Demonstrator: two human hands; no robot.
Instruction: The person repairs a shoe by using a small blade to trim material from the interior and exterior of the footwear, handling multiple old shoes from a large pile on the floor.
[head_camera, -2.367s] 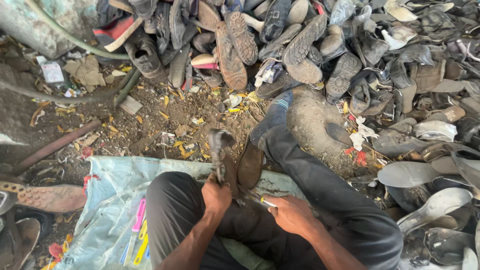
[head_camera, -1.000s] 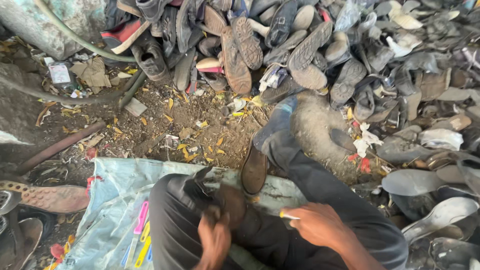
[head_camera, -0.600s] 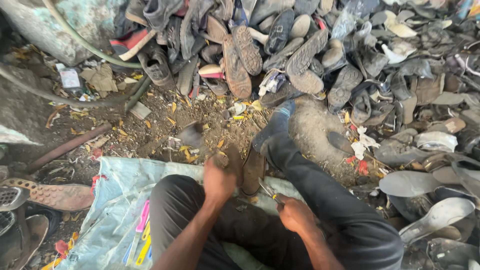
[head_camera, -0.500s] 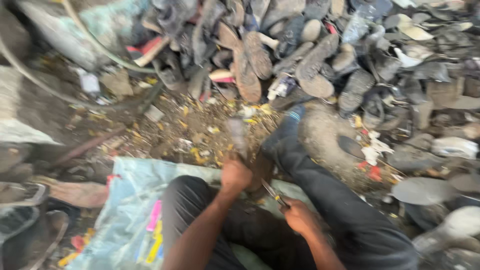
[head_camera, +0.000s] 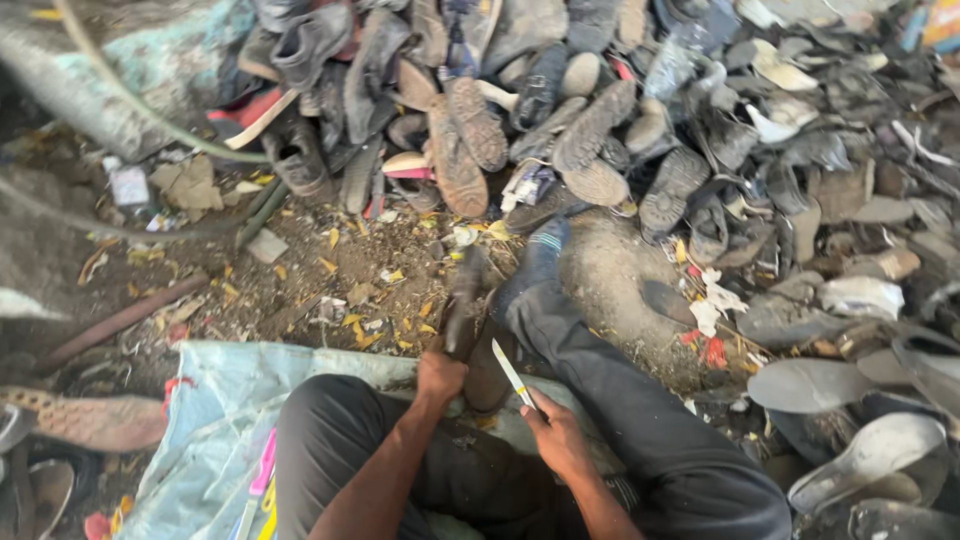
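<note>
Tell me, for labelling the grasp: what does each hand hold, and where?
Left hand grips a dark shoe piece by its lower end; right hand holds a knife by its handle.

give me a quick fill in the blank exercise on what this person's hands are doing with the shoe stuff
1. The left hand grips a dark shoe piece, holding it ____ above the lap.
2. The right hand holds a ____ with a pale blade.
3. Beyond the person's knees lies a big heap of old ____.
4. The person sits on a light ____ sack.

Missing words: upright; knife; shoes; blue
</note>
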